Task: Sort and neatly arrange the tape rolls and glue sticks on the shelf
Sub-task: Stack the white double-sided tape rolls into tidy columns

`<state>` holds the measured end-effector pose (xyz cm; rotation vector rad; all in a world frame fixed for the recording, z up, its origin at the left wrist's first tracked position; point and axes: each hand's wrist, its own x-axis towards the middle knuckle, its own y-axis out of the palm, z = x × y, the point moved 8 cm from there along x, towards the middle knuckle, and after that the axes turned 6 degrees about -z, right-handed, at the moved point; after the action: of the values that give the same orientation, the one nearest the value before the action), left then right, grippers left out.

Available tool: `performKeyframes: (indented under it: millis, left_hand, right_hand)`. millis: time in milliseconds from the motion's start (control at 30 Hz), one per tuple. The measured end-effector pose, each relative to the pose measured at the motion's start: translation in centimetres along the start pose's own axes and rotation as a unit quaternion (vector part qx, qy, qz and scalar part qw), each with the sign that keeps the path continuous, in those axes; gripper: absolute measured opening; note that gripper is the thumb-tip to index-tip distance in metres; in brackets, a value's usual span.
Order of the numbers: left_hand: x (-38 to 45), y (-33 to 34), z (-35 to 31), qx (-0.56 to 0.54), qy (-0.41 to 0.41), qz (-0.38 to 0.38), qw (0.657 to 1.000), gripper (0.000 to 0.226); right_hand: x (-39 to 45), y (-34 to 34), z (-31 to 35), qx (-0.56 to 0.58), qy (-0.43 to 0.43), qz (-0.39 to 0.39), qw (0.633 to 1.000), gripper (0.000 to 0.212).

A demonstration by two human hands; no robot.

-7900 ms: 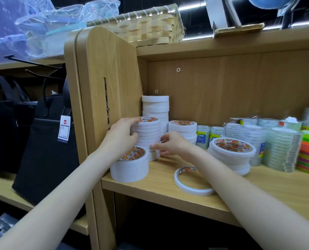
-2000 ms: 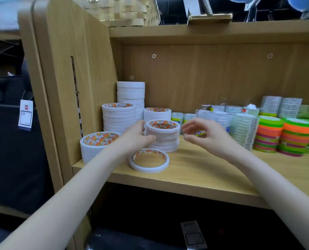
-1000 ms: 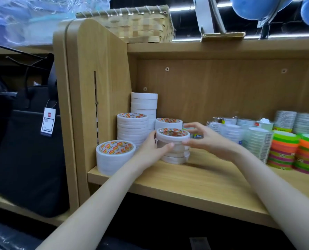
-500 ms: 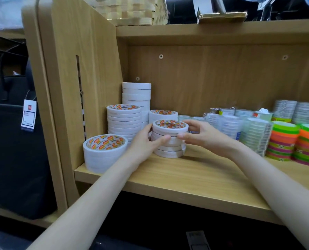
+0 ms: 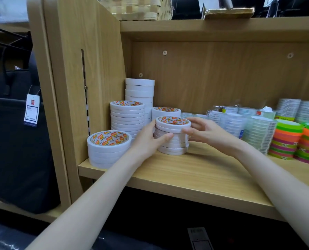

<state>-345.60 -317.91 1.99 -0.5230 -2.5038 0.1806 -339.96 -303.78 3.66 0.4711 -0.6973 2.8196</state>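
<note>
Cupping a short stack of white tape rolls (image 5: 171, 137) from both sides, the two hands meet near the middle of the frame. The left hand (image 5: 147, 141) curls its grip round the stack's left side, thumb across the front and fingers hidden behind. The right hand (image 5: 207, 131) curls round the stack's right side, its thumb pressed on the front edge near the top rolls. The rolls in this stack sit slightly uneven, the upper ones offset from the lower ones, and the stack rests on the wooden shelf (image 5: 200, 175).

To the left of it, at the shelf's front corner, lies a wide low stack (image 5: 108, 148) of larger white rolls with an orange and red label on top. Behind that stands a taller stack (image 5: 127, 116) of thin white rolls, and further back, against the rear panel, the tallest white stack (image 5: 139, 92). Another short stack (image 5: 166, 111) with the same printed label sits just behind the held one.

Toward the right of the frame stand clear tape rolls (image 5: 258, 130) in wrapped columns, and at the far right edge two piles of neon green, orange and pink rolls (image 5: 287, 139). At the left of the frame a dark bag (image 5: 14, 141) hangs beside the shelf's side panel, with a white price tag (image 5: 31, 110) on it. A woven basket (image 5: 137, 8) sits on top of the unit.
</note>
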Motion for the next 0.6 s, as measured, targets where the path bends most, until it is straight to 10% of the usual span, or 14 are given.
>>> performKeyframes:
  millis: [600]
  left_hand:
    - [0.14, -0.20, 0.12, 0.004, -0.042, -0.017, 0.999, 0.044]
  right_hand:
    - [0.34, 0.39, -0.25, 0.026, -0.008, -0.022, 0.999, 0.032]
